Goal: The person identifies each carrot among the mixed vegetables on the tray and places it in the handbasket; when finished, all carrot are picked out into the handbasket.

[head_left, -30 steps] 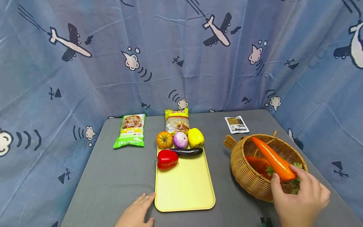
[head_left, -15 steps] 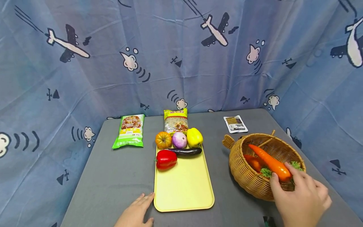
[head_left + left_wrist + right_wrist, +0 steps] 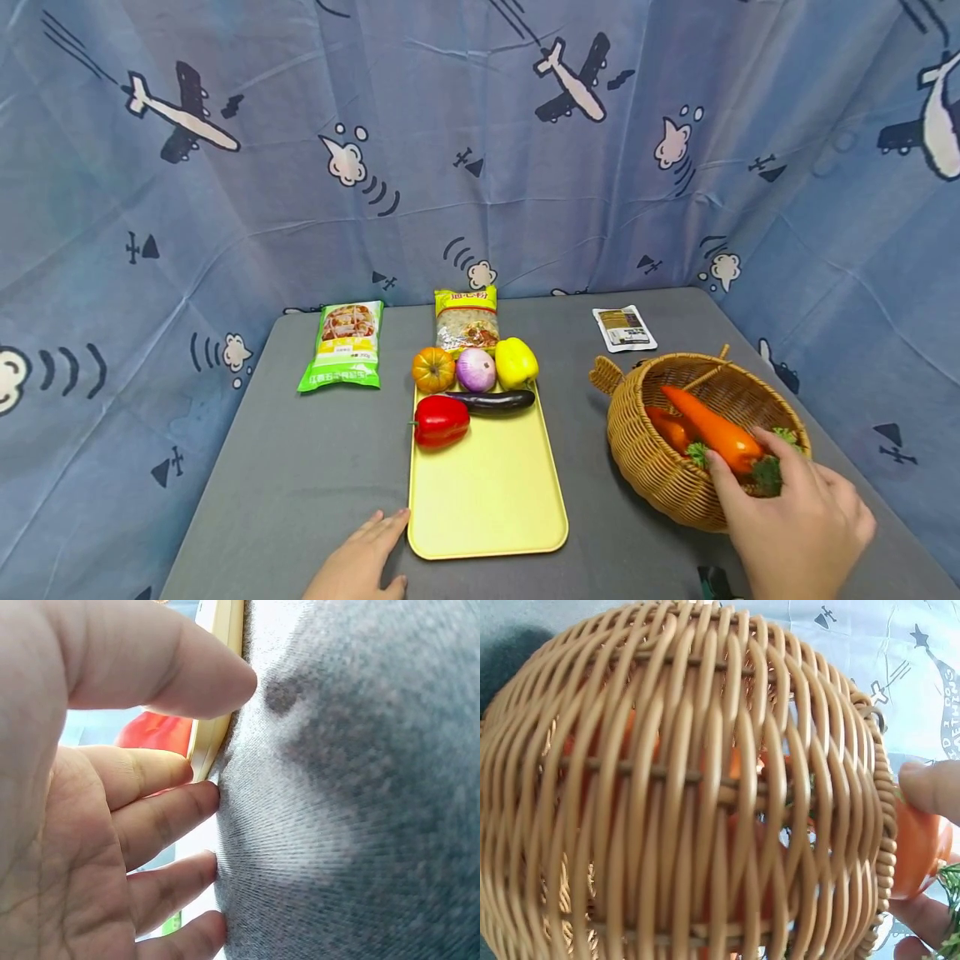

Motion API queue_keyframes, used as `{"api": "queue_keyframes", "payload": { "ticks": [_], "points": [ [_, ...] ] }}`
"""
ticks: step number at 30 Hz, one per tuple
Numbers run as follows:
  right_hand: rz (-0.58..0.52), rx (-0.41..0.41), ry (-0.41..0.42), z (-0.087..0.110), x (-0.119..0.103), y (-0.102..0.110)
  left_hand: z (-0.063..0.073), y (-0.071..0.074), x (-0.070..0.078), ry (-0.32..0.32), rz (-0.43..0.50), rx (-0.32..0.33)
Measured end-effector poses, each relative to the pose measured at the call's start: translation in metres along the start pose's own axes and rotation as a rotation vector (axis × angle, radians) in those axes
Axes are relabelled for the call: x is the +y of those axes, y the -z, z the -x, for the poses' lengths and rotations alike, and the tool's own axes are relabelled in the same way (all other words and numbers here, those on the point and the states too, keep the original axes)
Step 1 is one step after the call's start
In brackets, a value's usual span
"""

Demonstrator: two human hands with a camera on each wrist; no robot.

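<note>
In the head view, my right hand (image 3: 802, 517) has thumb and fingers around the thick, leafy end of an orange carrot (image 3: 708, 421). The carrot slants inside a round wicker basket (image 3: 660, 475), its tip pointing back left. Another orange-red vegetable (image 3: 670, 429) lies beneath it, mostly hidden. In the right wrist view, the basket weave (image 3: 690, 787) hides most of the contents; the carrot's end (image 3: 919, 851) shows between thumb and fingers beyond the rim. My left hand (image 3: 360, 558), fingers extended, rests on the table with fingertips against the left edge of a yellow tray (image 3: 487, 508).
On the tray's far half are a red bell pepper (image 3: 441, 422) and an eggplant (image 3: 495, 402). An orange tomato (image 3: 433, 370), a purple onion (image 3: 476, 369) and a yellow pepper (image 3: 516, 362) line its far edge. Behind lie a pasta bag (image 3: 467, 321), green food bag (image 3: 345, 346) and small pouch (image 3: 625, 328).
The right hand has lowered the carrot deeper into the basket, and its leafy top now shows beside the fingers. The thumb has shifted slightly left. The left hand has stayed by the tray.
</note>
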State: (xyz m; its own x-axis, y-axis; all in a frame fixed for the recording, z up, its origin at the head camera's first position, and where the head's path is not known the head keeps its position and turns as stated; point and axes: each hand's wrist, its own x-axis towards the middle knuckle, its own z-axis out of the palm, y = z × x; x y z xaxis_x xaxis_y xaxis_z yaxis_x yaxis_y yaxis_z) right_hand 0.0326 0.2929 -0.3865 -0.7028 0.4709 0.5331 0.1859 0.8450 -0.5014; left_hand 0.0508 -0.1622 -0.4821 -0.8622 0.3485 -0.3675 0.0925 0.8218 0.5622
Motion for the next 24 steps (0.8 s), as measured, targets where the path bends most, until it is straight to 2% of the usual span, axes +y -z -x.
{"api": "queue_keyframes", "payload": {
  "ticks": [8, 18, 24],
  "points": [
    [0.055, -0.177, 0.03, -0.007, -0.005, 0.003, 0.0, 0.001, 0.004, 0.03, -0.008, -0.01],
    [0.079, -0.202, 0.241, -0.015, -0.014, -0.005, -0.001, -0.001, 0.002, 0.0, 0.004, -0.002],
    [0.067, -0.191, 0.282, -0.011, -0.014, -0.009, -0.002, 0.001, 0.003, 0.007, 0.007, -0.031]
  ]
}}
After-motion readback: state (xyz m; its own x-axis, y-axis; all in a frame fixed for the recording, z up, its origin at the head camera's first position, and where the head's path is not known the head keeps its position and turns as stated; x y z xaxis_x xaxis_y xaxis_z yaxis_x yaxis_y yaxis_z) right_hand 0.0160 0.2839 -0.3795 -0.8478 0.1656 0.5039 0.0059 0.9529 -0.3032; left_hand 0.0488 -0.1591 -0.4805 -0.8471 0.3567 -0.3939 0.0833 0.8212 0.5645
